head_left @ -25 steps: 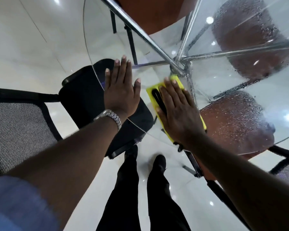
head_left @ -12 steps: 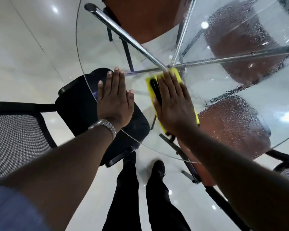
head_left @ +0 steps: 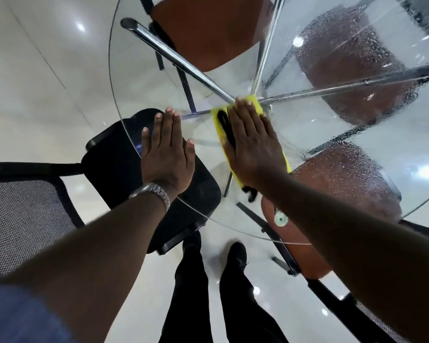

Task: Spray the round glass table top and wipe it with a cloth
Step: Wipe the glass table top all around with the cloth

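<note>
Under the round clear glass table top (head_left: 144, 78) four chrome tube legs (head_left: 178, 58) meet at a hub near the middle; through the glass show three reddish-brown padded chair seats, one at the far edge (head_left: 208, 28), one far right (head_left: 344, 58), one near right (head_left: 344, 184); a black padded chair seat (head_left: 114, 167) reaches under the rim at the left, its grey mesh backrest (head_left: 22, 214) beside it.

The left hand (head_left: 167, 152), a silver metal wristwatch (head_left: 159, 191) on its wrist, lies flat on the glass near the left rim, fingers straight and close together, holding nothing; the right hand (head_left: 253, 144) lies just as flat, fingers straight, pressing a yellow cloth (head_left: 254, 102) with a black strip onto the glass just short of the hub, most of the cloth hidden beneath the palm.

The glass to the right of the cloth is thick with fine spray droplets (head_left: 357, 38); the part around the left hand looks clear; below, a glossy white tiled floor (head_left: 35, 82) mirrors ceiling lights, and the person's black shoes (head_left: 237, 253) stand by the near rim.
</note>
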Tool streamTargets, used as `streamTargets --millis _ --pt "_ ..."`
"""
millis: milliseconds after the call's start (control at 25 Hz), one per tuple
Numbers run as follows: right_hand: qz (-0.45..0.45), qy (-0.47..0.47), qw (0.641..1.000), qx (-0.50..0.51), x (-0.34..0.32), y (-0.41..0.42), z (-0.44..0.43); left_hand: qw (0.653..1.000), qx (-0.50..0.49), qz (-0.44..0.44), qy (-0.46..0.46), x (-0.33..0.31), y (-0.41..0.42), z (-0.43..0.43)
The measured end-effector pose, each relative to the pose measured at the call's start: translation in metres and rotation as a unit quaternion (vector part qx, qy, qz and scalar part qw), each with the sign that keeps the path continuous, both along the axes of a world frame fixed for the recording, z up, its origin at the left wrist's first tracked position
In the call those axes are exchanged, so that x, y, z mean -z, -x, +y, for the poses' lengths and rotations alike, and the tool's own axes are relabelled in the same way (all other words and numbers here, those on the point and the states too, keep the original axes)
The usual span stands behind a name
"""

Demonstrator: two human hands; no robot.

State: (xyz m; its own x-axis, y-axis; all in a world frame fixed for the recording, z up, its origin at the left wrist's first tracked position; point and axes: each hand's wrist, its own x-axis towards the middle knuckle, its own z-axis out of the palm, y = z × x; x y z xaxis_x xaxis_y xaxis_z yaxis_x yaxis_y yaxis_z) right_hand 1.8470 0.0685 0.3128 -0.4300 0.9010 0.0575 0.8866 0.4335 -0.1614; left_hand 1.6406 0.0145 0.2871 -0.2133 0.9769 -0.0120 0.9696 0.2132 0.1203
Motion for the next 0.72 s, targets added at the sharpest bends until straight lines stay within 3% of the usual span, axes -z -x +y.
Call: streamTargets --millis 160,280,360,440,480,520,640,680,720 --pt "-0.043 -0.011 0.98 -0.193 -0.005 -0.051 -0.018 1.0 -0.002 0.009 0.006 -0.002 -0.003 0.0" --pt "-0.041 -0.059 0.976 -0.204 0.001 -0.017 0.043 1.0 0.003 0.017 -0.007 0.001 -0.002 0.0" --pt "-0.002 -0.1 0.991 -0.092 0.003 0.013 0.082 1.0 0.0 0.016 -0.02 0.002 -0.001 0.001" --pt "0.062 -0.056 0.988 0.129 -0.002 0.036 0.073 1.0 0.003 0.005 -0.019 0.001 -0.002 0.001" --pt "0.079 -0.016 0.977 0.196 -0.001 0.042 0.051 1.0 0.004 0.002 -0.013 0.0 -0.002 0.0" --pt "0.074 0.002 0.978 0.197 -0.002 0.042 0.026 1.0 0.002 -0.002 -0.008 -0.003 -0.002 0.0" --pt "-0.012 -0.002 0.996 -0.088 -0.007 -0.002 0.0 1.0 0.006 -0.008 -0.001 -0.006 0.0 0.0" --pt "-0.031 -0.022 0.989 -0.145 -0.008 -0.022 0.014 1.0 0.007 -0.009 0.0 -0.003 0.001 -0.001" --pt "-0.031 -0.046 0.992 -0.115 -0.005 -0.033 0.029 1.0 0.012 -0.01 0.0 0.0 0.002 0.0"
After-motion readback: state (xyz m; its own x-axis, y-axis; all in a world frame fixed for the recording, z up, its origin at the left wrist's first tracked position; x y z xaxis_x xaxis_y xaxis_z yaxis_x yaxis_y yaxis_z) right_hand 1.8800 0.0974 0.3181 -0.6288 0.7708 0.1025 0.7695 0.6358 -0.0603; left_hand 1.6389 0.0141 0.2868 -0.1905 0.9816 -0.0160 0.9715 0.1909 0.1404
